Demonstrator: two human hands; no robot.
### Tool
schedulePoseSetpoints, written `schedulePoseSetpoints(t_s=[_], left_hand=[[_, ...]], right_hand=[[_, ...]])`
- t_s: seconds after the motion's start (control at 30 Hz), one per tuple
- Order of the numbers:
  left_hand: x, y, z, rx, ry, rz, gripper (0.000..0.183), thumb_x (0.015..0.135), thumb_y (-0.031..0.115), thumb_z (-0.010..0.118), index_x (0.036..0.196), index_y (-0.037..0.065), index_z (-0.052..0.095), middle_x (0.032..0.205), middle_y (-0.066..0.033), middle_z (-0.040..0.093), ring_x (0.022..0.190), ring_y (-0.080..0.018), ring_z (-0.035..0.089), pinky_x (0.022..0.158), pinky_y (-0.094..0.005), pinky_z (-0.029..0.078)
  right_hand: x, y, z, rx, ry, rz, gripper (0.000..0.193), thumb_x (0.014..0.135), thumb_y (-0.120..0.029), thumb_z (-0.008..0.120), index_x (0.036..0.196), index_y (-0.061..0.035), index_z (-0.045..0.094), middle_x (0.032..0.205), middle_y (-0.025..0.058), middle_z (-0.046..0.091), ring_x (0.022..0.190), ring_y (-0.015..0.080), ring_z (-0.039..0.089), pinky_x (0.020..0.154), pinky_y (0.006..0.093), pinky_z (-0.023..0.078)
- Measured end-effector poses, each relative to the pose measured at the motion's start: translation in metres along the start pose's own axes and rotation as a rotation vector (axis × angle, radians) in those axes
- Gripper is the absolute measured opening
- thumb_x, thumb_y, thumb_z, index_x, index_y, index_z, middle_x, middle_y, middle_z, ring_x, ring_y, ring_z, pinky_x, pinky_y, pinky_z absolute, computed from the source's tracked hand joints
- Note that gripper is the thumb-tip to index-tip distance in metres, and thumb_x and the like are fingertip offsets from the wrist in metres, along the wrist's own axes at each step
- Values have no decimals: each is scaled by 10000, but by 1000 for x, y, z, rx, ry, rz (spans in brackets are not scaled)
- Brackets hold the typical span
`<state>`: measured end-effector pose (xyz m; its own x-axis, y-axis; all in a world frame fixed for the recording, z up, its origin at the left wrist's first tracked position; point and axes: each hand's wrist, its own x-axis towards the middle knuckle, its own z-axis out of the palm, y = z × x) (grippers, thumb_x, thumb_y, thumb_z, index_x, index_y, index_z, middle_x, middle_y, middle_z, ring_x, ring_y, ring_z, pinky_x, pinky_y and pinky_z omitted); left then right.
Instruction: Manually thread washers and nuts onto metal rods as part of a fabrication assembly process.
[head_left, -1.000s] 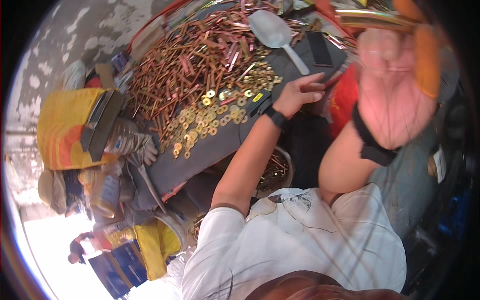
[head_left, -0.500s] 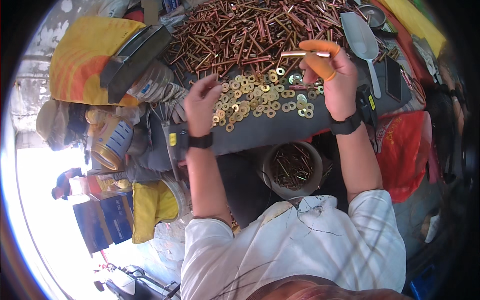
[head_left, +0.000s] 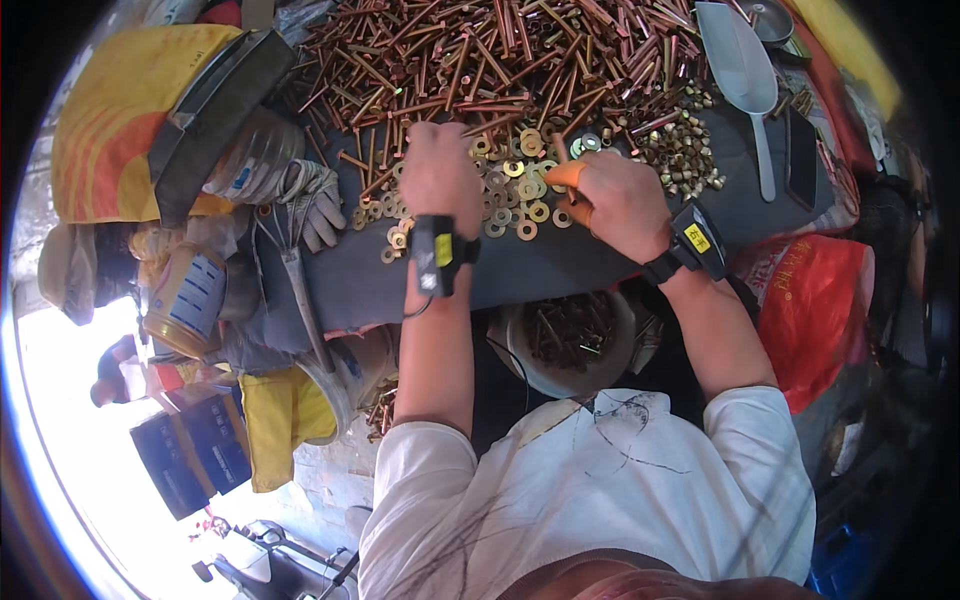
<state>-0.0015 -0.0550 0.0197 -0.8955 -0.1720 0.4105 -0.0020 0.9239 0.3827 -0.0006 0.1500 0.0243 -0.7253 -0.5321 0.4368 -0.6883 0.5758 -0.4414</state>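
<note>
My right hand (head_left: 625,205), with orange covers on thumb and forefinger, is closed on a copper-coloured bolt (head_left: 561,148) standing up from its fingertips. It hovers over the right part of a spread of flat brass-coloured washers (head_left: 527,229). At the near edge of a big heap of long bolts (head_left: 545,50), my left hand (head_left: 440,172) points away from me, back up. Its fingers are blurred and mostly hidden, so whatever they touch does not show. Small metal sleeves or nuts (head_left: 685,150) lie in a cluster right of the heap.
A white scoop (head_left: 740,70) and a dark phone (head_left: 800,155) lie at the right. Gloves (head_left: 322,205), a dark metal tray (head_left: 215,120) and a can (head_left: 185,300) sit at the left. Below the table edge stands a bucket of bolts (head_left: 515,330), with a red bag (head_left: 815,310) to its right.
My left hand has moved right and forward to the heap's edge. The right hand has come down and left toward the washers, its bolt turned from level to upright.
</note>
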Motion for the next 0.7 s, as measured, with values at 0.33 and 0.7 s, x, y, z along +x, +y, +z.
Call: schedulePoseSetpoints(t_s=[0.33, 0.7], left_hand=[[-47, -31, -10, -1403, -348, -670, 144, 953, 176, 489, 945, 45, 546, 763, -35, 581, 489, -58, 481, 388, -158, 308], [-44, 0, 16, -1616, -551, -684, 143, 962, 172, 479, 935, 40, 526, 766, -39, 549, 482, -56, 434, 374, -158, 302]], right_hand=[[-1, 3, 9, 223, 56, 188, 196, 706, -17, 704, 867, -107, 638, 831, 34, 613, 762, 185, 614, 653, 287, 480], [19, 15, 7, 1223, 293, 701, 227, 795, -44, 672, 1012, -44, 603, 831, 5, 614, 677, 68, 569, 577, 190, 430]])
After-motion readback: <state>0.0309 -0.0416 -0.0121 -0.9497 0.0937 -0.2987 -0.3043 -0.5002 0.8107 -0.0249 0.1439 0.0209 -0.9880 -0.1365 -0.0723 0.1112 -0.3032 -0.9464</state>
